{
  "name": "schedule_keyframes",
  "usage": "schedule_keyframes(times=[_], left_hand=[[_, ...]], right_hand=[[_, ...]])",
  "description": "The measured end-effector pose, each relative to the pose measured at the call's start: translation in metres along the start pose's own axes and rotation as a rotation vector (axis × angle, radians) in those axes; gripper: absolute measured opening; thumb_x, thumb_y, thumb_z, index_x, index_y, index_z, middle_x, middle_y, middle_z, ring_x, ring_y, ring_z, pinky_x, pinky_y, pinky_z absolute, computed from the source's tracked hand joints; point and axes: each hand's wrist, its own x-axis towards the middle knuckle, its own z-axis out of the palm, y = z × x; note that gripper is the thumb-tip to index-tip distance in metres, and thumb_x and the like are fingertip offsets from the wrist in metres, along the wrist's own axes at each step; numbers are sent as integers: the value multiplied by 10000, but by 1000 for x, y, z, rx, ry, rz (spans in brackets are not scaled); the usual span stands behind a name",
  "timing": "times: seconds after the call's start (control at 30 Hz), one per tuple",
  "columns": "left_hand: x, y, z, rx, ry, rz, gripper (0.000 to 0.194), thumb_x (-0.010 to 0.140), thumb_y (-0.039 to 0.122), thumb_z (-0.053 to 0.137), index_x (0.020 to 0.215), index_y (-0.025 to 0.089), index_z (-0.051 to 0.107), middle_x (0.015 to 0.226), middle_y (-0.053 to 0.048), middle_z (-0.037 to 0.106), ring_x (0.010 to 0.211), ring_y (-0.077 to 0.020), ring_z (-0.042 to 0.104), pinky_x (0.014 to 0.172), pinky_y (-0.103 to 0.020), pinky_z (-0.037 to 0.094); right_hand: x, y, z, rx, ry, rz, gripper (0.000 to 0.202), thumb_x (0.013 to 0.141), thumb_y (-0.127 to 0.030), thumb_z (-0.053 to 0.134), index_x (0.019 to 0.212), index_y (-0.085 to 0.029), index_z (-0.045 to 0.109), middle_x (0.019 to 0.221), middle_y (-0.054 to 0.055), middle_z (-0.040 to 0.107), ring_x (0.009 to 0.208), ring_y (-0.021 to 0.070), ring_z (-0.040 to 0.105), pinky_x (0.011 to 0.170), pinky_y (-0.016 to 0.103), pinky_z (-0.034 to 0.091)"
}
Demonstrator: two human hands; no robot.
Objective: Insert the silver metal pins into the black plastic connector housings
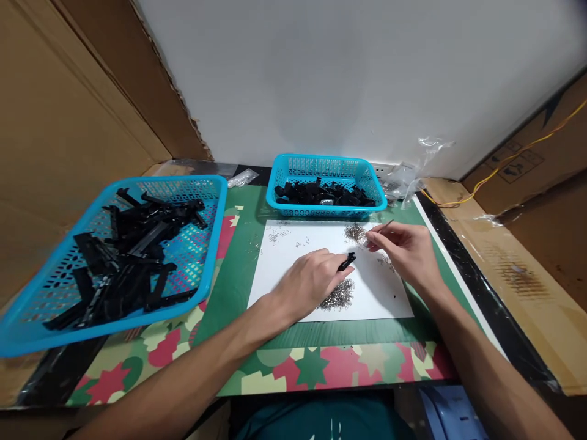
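My left hand (pixel 312 282) is closed around a small black part (pixel 347 261), whose end sticks out past the fingertips above a white sheet (pixel 279 275). Just below that hand lies a pile of small metal pieces (pixel 340 294). To the right, my right hand (pixel 398 244) is pinched, and a thin dark tool (pixel 387 225) shows above its fingers. Its fingertips are beside a second heap of tiny metal pieces (pixel 355 233). Thin wire-like pieces (pixel 275 235) are scattered at the sheet's upper left.
A large blue basket (pixel 215 244) of long black parts stands at the left. Behind the sheet is a smaller blue basket (pixel 326 209) with black pieces. Clear plastic bags (pixel 403 181) lie at the back right. Cardboard and a yellow wire (pixel 499 172) are at the right.
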Motion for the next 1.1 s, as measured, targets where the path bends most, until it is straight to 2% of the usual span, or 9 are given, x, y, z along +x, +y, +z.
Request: schedule_keyframes(times=[0.1, 0.27, 0.4, 0.57, 0.7, 0.83, 0.97, 1.1], left_hand=[[0, 0, 1, 0, -4, -1, 272, 1077, 314, 539, 1077, 112, 722, 875, -80, 726, 833, -246, 682, 710, -365, 523], [0, 1, -2, -2, -32, -13, 271, 1084, 312, 523, 1086, 115, 709, 898, -82, 732, 854, -248, 682, 722, -366, 525], [0, 1, -1, -16, -45, -26, 297, 1094, 325, 498, 1068, 121, 711, 888, -84, 722, 849, -244, 682, 740, -367, 533], [1, 0, 0, -52, -37, -60, 315, 1094, 351, 499, 1149, 130, 718, 919, -90, 730, 870, -244, 692, 781, -372, 542], [1, 1, -2, -60, -48, -58, 322, 1097, 351, 489, 1132, 138, 728, 894, -81, 722, 836, -235, 679, 766, -364, 534], [1, 1, -4, -108, -35, -107, 317, 1086, 346, 520, 1198, 138, 731, 982, -105, 751, 908, -249, 710, 804, -380, 554], [4, -1, -8, -230, 29, -147, 262, 1060, 321, 565, 1169, 172, 751, 1019, -82, 781, 922, -225, 725, 821, -367, 568], [8, -9, -19, -376, 235, -276, 246, 1033, 336, 587, 1078, 179, 771, 978, -50, 784, 822, -180, 698, 720, -314, 553]], right_hand=[[1, 8, 7, 164, -63, 127, 328, 856, -472, 805, 823, -151, 748, 842, 87, 752, 691, 211, 743, 686, 365, 639], [2, 16, 15, 228, -105, 171, 414, 794, -541, 842, 762, -150, 709, 914, 110, 762, 682, 190, 741, 677, 346, 662], [1, 13, 17, 190, -88, 163, 380, 797, -514, 833, 770, -153, 717, 841, 99, 750, 668, 208, 754, 653, 348, 666], [-2, 5, 18, 123, -52, 157, 330, 798, -474, 818, 763, -160, 722, 837, 115, 766, 680, 238, 774, 658, 372, 670], [-2, 2, 17, 88, -83, 147, 273, 810, -418, 790, 759, -160, 719, 776, 105, 769, 649, 232, 762, 643, 366, 645], [-3, 3, 20, 19, -74, 92, 212, 832, -355, 747, 741, -167, 712, 721, 86, 747, 624, 214, 728, 631, 356, 602], [-4, 0, 25, 20, -23, 34, 209, 876, -346, 701, 757, -175, 697, 720, 65, 723, 639, 193, 688, 627, 329, 546], [-1, -4, 17, 144, 67, -29, 202, 972, -356, 589, 894, -186, 667, 764, 38, 680, 704, 170, 642, 703, 316, 513]])
